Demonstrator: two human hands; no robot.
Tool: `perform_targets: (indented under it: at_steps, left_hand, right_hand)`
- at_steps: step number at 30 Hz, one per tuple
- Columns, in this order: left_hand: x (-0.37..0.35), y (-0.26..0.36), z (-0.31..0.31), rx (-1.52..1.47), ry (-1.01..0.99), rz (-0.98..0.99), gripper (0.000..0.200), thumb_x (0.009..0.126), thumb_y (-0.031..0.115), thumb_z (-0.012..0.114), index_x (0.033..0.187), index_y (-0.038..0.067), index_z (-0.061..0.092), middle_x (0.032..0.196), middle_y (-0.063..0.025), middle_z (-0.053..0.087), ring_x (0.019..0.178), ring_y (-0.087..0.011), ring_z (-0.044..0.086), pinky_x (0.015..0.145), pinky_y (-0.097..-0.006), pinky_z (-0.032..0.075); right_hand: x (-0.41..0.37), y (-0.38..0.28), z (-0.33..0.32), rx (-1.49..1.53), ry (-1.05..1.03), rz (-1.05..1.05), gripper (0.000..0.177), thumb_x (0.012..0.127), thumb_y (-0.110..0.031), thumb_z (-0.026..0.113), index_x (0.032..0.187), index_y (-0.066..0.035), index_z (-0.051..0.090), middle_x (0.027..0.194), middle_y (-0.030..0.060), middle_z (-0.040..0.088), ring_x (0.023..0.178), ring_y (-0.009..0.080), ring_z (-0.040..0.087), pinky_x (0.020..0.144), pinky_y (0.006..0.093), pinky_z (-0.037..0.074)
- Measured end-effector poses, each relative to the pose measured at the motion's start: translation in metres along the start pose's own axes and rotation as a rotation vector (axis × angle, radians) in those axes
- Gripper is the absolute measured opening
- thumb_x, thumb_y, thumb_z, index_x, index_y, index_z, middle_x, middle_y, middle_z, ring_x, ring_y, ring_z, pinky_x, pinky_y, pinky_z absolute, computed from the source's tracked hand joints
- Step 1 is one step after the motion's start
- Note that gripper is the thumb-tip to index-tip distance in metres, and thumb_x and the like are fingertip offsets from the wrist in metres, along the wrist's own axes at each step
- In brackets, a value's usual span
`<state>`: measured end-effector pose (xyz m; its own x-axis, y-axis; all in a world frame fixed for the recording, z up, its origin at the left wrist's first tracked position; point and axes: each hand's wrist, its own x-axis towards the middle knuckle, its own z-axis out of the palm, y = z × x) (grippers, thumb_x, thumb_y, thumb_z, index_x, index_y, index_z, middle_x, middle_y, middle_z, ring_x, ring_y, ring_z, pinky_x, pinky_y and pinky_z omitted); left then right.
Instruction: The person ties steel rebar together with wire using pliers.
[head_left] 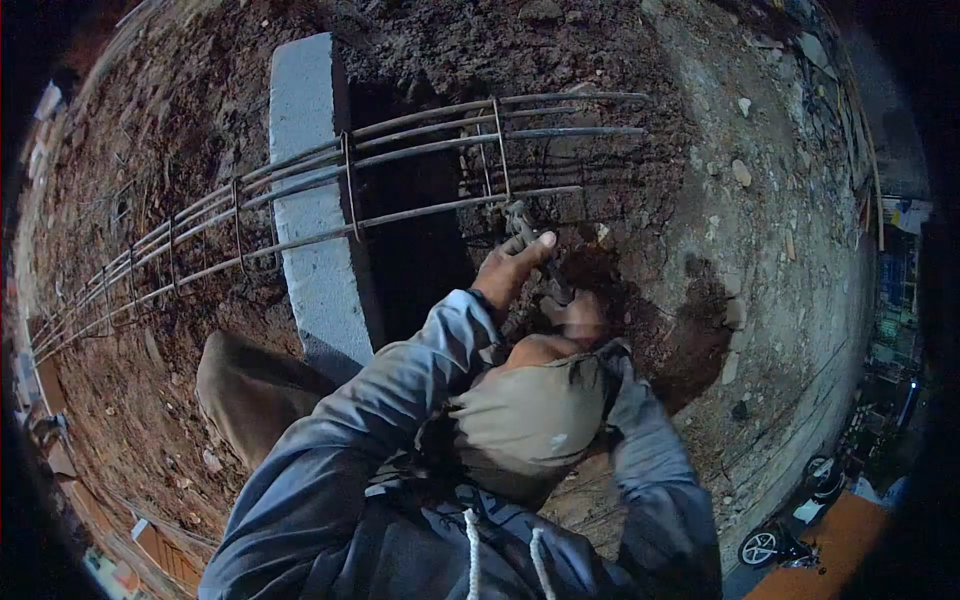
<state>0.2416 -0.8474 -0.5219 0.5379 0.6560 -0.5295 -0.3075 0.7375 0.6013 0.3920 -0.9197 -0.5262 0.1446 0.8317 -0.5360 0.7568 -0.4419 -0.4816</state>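
Note:
My left hand (515, 268) is closed around a dirty, greyish, elongated piece (520, 222), its thumb stretched along it. What kind of thing this is cannot be made out. Its upper end meets the lowest bar of a rebar cage (430, 212), near a stirrup (502, 150). Just beyond my bent knee, what looks like my right hand (585, 316) sits low by a dark rounded end of a similar piece (556, 292). Its fingers are blurred and partly hidden. The cage's long bars run leftward across a pale concrete beam (310, 215).
A dark trench (415, 240) lies under the cage, right of the beam. Damp dug soil (690, 340) and a rubble-strewn strip (770, 260) are on the right. A wheel (760, 548) and an orange surface (840, 550) show at lower right. Loose soil (150, 400) spreads on the left.

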Motion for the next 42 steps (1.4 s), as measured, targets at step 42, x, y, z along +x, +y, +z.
perform_targets:
  at_steps: [42]
  left_hand:
    - [-0.009,0.005,0.002,-0.023,0.292,0.08,0.033,0.085,0.032,0.056,0.097,0.001,0.055,0.089,-0.0062,0.06,0.076,-0.0157,0.056,0.07,-0.0303,0.045]
  right_hand:
    - [0.029,0.012,0.003,0.048,0.079,-0.583,0.034,0.078,-0.03,0.059,0.098,-0.002,0.057,0.083,0.013,0.061,0.078,0.0277,0.058,0.07,0.037,0.043]
